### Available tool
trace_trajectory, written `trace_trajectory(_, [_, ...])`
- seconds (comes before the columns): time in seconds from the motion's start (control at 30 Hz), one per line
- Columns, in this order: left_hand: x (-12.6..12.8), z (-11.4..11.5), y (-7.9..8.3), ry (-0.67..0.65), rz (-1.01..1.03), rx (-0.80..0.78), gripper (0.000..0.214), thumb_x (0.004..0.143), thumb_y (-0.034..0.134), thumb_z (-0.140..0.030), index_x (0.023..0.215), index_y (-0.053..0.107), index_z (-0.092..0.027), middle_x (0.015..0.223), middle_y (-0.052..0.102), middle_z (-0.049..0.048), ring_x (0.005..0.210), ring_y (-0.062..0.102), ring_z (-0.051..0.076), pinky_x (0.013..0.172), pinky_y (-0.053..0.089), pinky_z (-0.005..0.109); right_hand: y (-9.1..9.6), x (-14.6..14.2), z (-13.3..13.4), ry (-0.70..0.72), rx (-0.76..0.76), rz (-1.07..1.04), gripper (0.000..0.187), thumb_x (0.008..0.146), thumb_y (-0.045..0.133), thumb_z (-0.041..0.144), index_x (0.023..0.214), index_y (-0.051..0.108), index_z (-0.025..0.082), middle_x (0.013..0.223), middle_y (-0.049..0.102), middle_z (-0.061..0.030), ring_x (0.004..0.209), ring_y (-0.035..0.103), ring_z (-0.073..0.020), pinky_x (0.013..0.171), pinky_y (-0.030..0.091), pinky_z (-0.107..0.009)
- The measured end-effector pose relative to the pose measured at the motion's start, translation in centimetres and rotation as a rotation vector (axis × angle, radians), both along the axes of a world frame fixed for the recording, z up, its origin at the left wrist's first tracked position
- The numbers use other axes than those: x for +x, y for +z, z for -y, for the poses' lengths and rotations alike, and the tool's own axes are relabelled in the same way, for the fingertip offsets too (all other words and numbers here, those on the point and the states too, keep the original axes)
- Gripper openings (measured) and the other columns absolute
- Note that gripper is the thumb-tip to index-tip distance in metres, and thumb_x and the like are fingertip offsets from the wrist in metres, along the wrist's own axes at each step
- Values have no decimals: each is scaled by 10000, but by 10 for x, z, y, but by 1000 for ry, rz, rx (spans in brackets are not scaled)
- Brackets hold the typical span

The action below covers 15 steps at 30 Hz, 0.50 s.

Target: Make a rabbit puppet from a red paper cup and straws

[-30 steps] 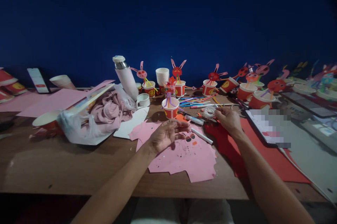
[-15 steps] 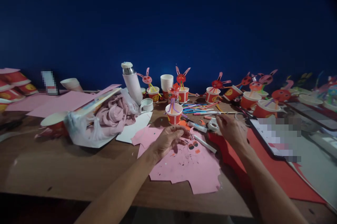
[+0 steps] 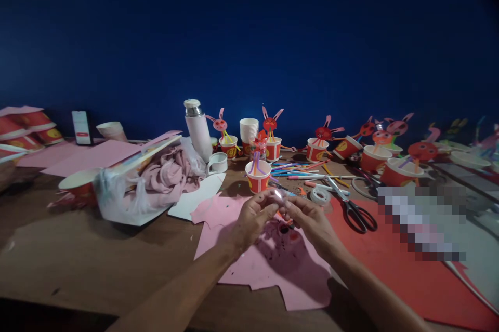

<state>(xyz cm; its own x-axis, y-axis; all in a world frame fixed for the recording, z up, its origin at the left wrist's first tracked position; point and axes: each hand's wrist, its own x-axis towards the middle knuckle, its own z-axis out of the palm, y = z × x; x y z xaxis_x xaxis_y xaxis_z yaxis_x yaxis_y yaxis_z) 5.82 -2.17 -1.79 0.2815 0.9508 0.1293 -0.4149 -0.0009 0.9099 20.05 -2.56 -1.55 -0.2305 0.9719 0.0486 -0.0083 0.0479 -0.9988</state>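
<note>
My left hand (image 3: 255,215) and my right hand (image 3: 307,220) meet above a ragged pink paper sheet (image 3: 249,264) on the wooden table. Their fingertips pinch together on a small shiny piece, likely clear tape (image 3: 278,195); I cannot make it out fully. A small dark paper cutout (image 3: 284,228) lies on the pink sheet just below the fingers. A tape roll (image 3: 320,195) and black-handled scissors (image 3: 353,210) lie right of my hands. A red paper cup with straws (image 3: 258,175) stands just beyond them.
Several red cups with paper rabbit heads (image 3: 315,147) line the back, with a white flask (image 3: 198,130), stacked white cups (image 3: 248,130), a mug (image 3: 217,163) and loose pens (image 3: 296,168). A bag with pink cloth (image 3: 152,176) lies left. Red paper (image 3: 390,269) covers the right; a phone (image 3: 81,127) leans far left.
My right hand left the tape roll and came left to meet my left hand, which rose off the pink sheet. The camera tilted upward, and scissors now show.
</note>
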Motion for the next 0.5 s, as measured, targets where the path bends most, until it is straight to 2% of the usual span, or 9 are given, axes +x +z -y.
trace_trajectory(0.2, [-1,-2,-8,35,-152,111,267,713,592,-220,975,574,-172,894,605,49,829,550,140,723,440,244,-1,-2,-1,-61,38,19,289,707,582,437,790,623,164,669,580,-2,581,503,-103,511,394,-220])
trace_trajectory(0.33, [-2,1,-8,38,-270,176,295,737,564,-246,1023,557,-172,895,596,55,789,555,138,694,451,251,-2,-3,-1,-72,19,27,257,704,581,422,748,611,171,614,568,13,531,509,-99,474,389,-217])
trace_trajectory(0.5, [0,4,-4,34,-311,225,312,746,558,-266,1040,535,-164,860,588,46,732,553,124,669,459,251,1,-4,2,-69,-37,-70,244,696,589,404,688,575,160,591,565,18,510,504,-88,443,370,-195])
